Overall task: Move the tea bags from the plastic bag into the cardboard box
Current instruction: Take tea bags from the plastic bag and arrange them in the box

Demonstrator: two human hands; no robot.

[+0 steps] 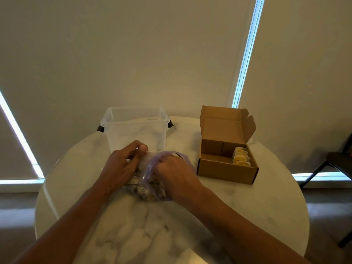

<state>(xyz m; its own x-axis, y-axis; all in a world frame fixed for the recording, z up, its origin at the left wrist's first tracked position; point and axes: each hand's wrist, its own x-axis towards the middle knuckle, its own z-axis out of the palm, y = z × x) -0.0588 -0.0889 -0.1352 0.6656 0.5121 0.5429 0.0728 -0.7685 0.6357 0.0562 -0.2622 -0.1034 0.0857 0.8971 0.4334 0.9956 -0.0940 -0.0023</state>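
While the plastic bag (150, 178) of tea bags (146, 193) lies mid-bench, I see my left hand (122, 162) pinching its rim and my right hand (175, 174) reaching inside, grip hidden. Right of the bag, the cardboard box (226, 168) stands open, a few tea bags inside. Behind the bag sits a clear tub (135, 126) on the marble bench (247, 202).

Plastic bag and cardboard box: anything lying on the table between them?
No. In the head view, only bare marble table separates the plastic bag from the cardboard box.
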